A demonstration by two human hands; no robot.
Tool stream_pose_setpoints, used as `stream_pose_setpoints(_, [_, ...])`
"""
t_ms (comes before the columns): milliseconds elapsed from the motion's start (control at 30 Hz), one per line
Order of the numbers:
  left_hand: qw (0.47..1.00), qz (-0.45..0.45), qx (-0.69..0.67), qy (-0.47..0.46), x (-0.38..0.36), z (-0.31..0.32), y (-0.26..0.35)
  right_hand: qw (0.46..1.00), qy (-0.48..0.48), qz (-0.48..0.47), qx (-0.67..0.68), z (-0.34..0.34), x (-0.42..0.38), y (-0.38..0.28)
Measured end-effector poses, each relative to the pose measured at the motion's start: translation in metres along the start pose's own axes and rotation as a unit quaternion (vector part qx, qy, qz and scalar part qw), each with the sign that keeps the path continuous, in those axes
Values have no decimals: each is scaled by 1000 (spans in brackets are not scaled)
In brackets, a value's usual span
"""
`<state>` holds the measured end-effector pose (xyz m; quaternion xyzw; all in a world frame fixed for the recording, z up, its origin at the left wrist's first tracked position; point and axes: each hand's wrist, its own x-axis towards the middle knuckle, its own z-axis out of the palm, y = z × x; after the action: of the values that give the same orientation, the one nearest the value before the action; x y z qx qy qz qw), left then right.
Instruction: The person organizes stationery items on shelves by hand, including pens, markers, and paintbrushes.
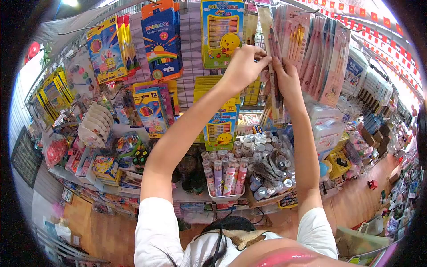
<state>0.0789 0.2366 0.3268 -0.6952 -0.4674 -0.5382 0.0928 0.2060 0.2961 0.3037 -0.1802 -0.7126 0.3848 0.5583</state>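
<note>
My left hand is raised to the pegboard display, its thumb and fingertips pinched at the left edge of a clear, narrow pack of paintbrushes. From the right side, my right hand grips the same pack, fingers closed around its edge. The pack hangs upright, seen almost edge-on, and its top reaches up near the hook. Just right of it hang more paintbrush packs with pink backing. A yellow and blue box of oil pastels hangs behind and left of my left hand.
Coloured pencil packs hang at the upper left. Below my hands, a white basket of pink and purple tubes stands beside a box of small jars. White palettes hang further left. A wooden floor runs along the right aisle.
</note>
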Motion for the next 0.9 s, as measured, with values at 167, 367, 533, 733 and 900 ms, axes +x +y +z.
stream_pose_setpoints(167, [1000, 8, 7, -3, -1, 2, -3, 999, -7, -2, 36, 0, -3, 0])
stream_pose_setpoints(367, [999, -35, 23, 3, -7, 2, -7, 998, -13, 48, 24, 6, 9, 14])
stream_pose_setpoints(533, [997, -46, 58, 6, -34, -12, 1, 989, 45, -38, -136, 28, 54, 70])
stream_pose_setpoints(733, [996, -68, 13, -49, -91, -45, 34, 988, 67, 17, -138, 63, 69, 78])
stream_pose_setpoints(900, [991, -115, 18, -67, -129, -72, 52, 994, 69, 13, -89, 65, 95, 118])
